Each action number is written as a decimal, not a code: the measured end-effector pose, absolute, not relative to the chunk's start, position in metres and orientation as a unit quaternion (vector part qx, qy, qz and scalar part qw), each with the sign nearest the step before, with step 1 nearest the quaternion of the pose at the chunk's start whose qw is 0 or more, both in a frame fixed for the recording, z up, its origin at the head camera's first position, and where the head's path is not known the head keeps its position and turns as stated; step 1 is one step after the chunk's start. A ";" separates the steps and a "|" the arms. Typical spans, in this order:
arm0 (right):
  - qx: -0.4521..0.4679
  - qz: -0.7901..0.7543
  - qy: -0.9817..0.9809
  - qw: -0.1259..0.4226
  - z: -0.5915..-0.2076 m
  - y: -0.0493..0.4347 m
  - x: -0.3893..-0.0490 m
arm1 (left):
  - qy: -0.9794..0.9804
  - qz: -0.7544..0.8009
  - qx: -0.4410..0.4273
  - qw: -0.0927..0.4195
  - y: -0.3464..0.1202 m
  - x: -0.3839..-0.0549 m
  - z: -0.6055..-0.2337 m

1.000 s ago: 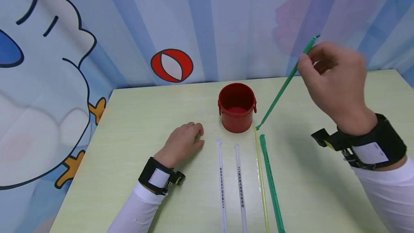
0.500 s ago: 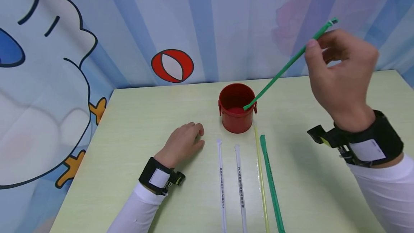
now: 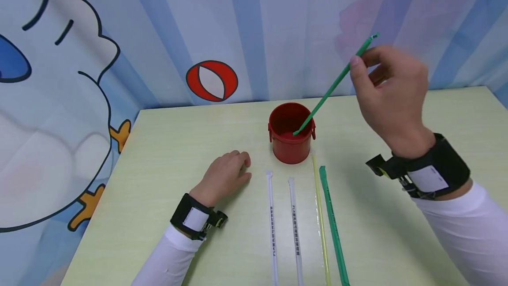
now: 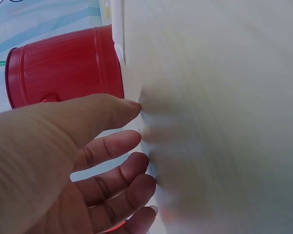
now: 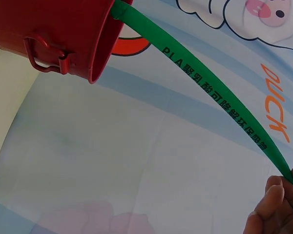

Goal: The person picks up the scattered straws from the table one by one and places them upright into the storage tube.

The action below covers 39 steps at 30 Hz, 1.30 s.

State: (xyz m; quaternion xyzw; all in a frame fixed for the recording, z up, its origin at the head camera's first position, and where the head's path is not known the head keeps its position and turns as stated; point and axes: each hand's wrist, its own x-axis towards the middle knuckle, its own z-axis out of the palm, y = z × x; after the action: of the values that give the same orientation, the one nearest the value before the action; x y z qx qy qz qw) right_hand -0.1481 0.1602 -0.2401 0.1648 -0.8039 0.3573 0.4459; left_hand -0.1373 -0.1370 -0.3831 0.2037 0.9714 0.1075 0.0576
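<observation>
My right hand (image 3: 390, 98) pinches a green wrapped straw (image 3: 333, 86) near its upper end. The straw slants down to the left, its lower tip at the mouth of a small red bucket (image 3: 291, 149). Dark printing runs along the straw's wrapper in the right wrist view, where the bucket's side handle (image 5: 46, 56) also shows. On the table left of the bucket, my left hand (image 3: 222, 175) rests with relaxed fingers and holds nothing. In the left wrist view its fingertips (image 4: 134, 165) touch the tabletop, with the bucket beyond the thumb.
In front of the bucket lie two white wrapped straws (image 3: 272, 224) (image 3: 295, 224), a yellow straw (image 3: 320, 220) and another green straw (image 3: 334, 226), side by side on the pale table (image 3: 158, 153). A blue cartoon-printed backdrop (image 3: 278, 34) stands behind the table.
The green straw's lower tip has swung from right of the bucket to over its mouth. My right hand rose, then came left and down. The left hand has stayed still.
</observation>
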 end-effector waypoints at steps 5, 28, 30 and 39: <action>0.135 0.358 -0.823 0.420 -0.250 0.156 -0.152 | 0.972 0.109 0.201 0.060 -0.137 -0.137 -0.383; 0.107 0.321 -0.888 0.310 -0.293 0.149 -0.172 | 0.971 0.111 0.207 0.052 -0.137 -0.137 -0.383; 0.106 0.320 -0.890 0.307 -0.295 0.149 -0.174 | 0.971 0.109 0.207 0.052 -0.137 -0.138 -0.383; 0.096 0.314 -0.905 0.272 -0.304 0.146 -0.177 | 0.970 0.104 0.213 0.048 -0.138 -0.136 -0.383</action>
State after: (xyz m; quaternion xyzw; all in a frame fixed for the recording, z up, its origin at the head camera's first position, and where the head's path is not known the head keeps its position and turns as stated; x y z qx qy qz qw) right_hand -0.1767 0.1457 -0.3042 0.0957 -0.9046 0.3141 0.2718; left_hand -0.1362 -0.1376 -0.3825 0.2130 0.9703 0.1040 0.0476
